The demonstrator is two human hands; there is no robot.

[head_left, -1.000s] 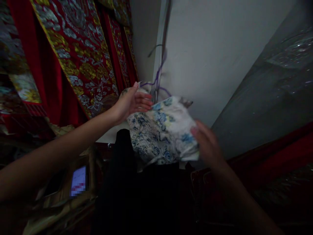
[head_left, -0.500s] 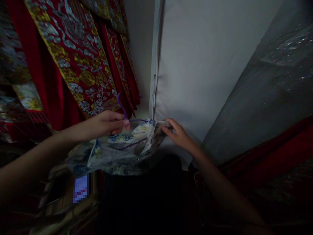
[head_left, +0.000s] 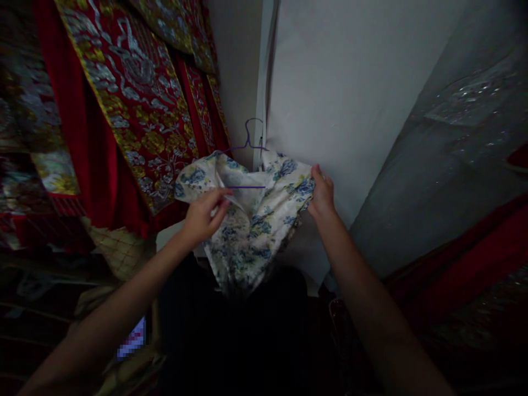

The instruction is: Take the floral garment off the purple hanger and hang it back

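Nearest: dark-clothed legs (head_left: 243,335), lit screen (head_left: 132,340) low left, beside left forearm. Left hand (head_left: 205,215) narrow, fingers pinching neckline edge of floral garment (head_left: 266,223). Right hand (head_left: 323,192) closed around garment's sleeve end, thumb on top. Garment between both hands, above the legs, on purple hanger (head_left: 248,141); hook up, lower bar visible across neck opening. Farther: red embroidered cloth (head_left: 144,118) left, pale wall (head_left: 338,93) behind, grey shiny sheet (head_left: 416,170) right.

Seemingly a clothing shop — embroidered red garments (head_left: 138,93), purple hanger (head_left: 248,144).
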